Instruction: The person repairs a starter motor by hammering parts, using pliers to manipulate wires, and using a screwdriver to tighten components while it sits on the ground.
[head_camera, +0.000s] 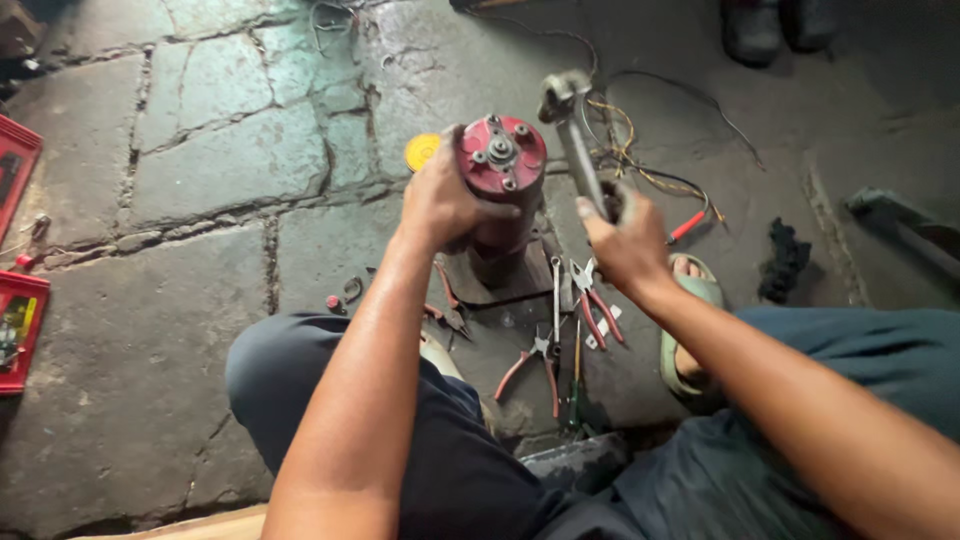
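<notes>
A red cylindrical motor stands upright on a dark plate on the stone floor, its bolted end cap facing up. My left hand wraps around the motor's left side. My right hand grips the handle of a grey metal hammer, raised with its head just right of the motor's top. Two red-handled pliers and a thin metal tool lie on the floor in front of the motor, between my knees.
A yellow round lid lies behind the motor. Tangled wires spread at the back right, with a black rag beside them. Red trays sit at the left edge. My foot wears a green sandal.
</notes>
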